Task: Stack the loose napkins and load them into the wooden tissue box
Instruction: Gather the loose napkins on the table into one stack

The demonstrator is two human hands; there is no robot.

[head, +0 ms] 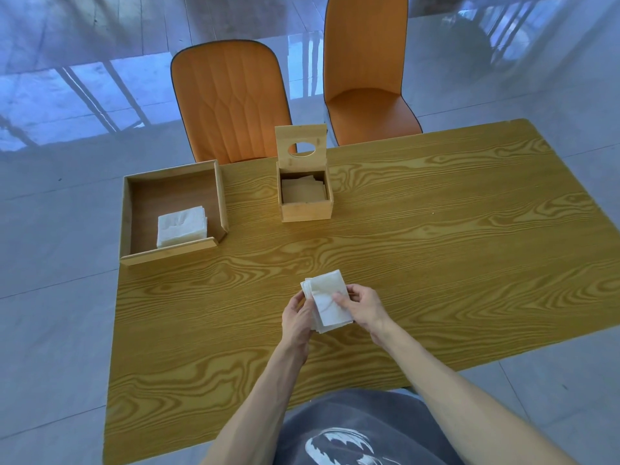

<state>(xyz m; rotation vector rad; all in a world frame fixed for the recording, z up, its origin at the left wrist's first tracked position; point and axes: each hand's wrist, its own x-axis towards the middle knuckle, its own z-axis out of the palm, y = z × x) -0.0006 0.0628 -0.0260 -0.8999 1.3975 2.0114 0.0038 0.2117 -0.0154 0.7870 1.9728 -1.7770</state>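
Observation:
A small stack of white napkins [324,295] is held just above the table's middle, between both hands. My left hand [297,318] grips its left edge from below. My right hand [364,307] holds its right edge, thumb lying on the top napkin. The wooden tissue box [307,209] stands farther back at the centre, its lid with a round hole [301,144] flipped up. Napkins lie inside the box, in shadow. A second white napkin pile [182,225] rests in the wooden tray [219,193] at the back left.
The wood-grain table [436,246] stretches wide to the right of my hands. Two orange chairs [231,102] [367,72] stand behind its far edge. The tray overhangs the table's left edge. Glossy tiled floor surrounds the table.

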